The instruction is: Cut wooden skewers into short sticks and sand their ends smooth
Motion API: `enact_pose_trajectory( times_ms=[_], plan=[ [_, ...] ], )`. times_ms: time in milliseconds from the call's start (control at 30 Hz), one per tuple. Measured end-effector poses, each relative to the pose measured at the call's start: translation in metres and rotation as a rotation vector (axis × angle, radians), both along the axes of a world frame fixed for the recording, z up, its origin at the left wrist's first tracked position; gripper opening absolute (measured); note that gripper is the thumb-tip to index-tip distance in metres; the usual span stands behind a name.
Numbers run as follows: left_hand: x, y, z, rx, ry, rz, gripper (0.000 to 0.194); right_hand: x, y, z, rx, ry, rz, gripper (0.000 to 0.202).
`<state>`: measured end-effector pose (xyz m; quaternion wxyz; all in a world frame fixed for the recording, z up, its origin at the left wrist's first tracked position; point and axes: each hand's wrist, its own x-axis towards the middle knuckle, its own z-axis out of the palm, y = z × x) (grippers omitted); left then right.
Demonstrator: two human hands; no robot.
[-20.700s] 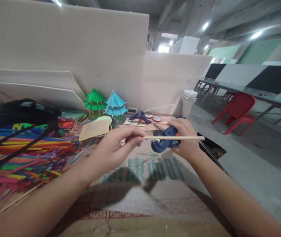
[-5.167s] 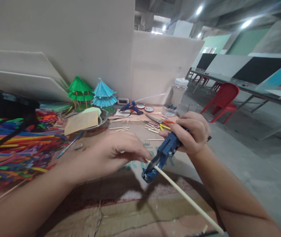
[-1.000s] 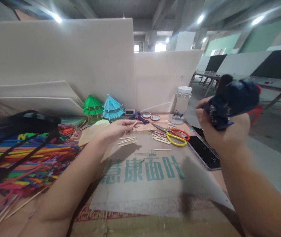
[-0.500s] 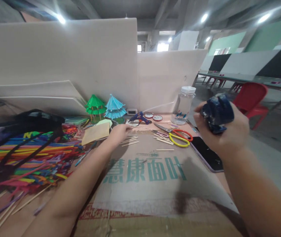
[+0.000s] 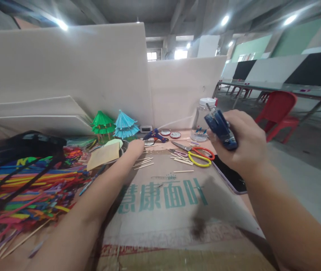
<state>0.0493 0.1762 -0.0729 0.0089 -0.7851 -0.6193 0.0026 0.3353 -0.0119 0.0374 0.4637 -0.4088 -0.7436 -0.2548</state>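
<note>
My right hand point(image 5: 242, 139) is raised over the table's right side, closed around a chunky dark blue tool point(image 5: 221, 128) with whitish smears and a short grey tip; its exact kind is unclear. My left hand point(image 5: 136, 148) reaches to the back of the table, its fingers hidden behind the hand. Just past it lies a blue glue gun point(image 5: 152, 134). Short wooden sticks point(image 5: 144, 162) lie beside that hand, and more sticks point(image 5: 183, 161) lie near scissors point(image 5: 196, 153) with red and yellow handles.
Green point(image 5: 103, 122) and blue point(image 5: 125, 124) tiered paper umbrellas stand at the back, near a clear jar point(image 5: 200, 120). A phone point(image 5: 229, 175) lies at the right edge. Colourful strips point(image 5: 31, 177) and a black bag point(image 5: 33, 145) fill the left. White boards point(image 5: 64, 75) rise behind.
My right hand has turned the blue tool and moved it left and slightly down. My left hand stays near the glue gun, its fingers less visible. The whole view has shifted slightly.
</note>
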Motion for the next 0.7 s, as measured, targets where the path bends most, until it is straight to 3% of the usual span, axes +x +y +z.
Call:
enact_pose_trajectory(
  times_ms=[200,333,500,700],
  plan=[
    [0.003,0.003,-0.008,-0.022,-0.071,0.034,0.037,-0.002,-0.004,0.004,-0.026,0.014,0.015,0.016],
    [0.0,-0.005,-0.002,-0.011,-0.236,0.028,0.036,-0.002,-0.004,0.004,-0.03,0.003,0.02,0.018],
    [0.003,-0.039,0.025,-0.013,-0.589,-0.068,0.029,-0.005,-0.002,0.004,-0.049,0.003,0.04,0.021],
    [0.003,-0.117,0.067,-0.133,-1.009,-0.341,0.034,-0.012,0.01,-0.008,-0.132,-0.06,0.089,0.029]
  ],
)
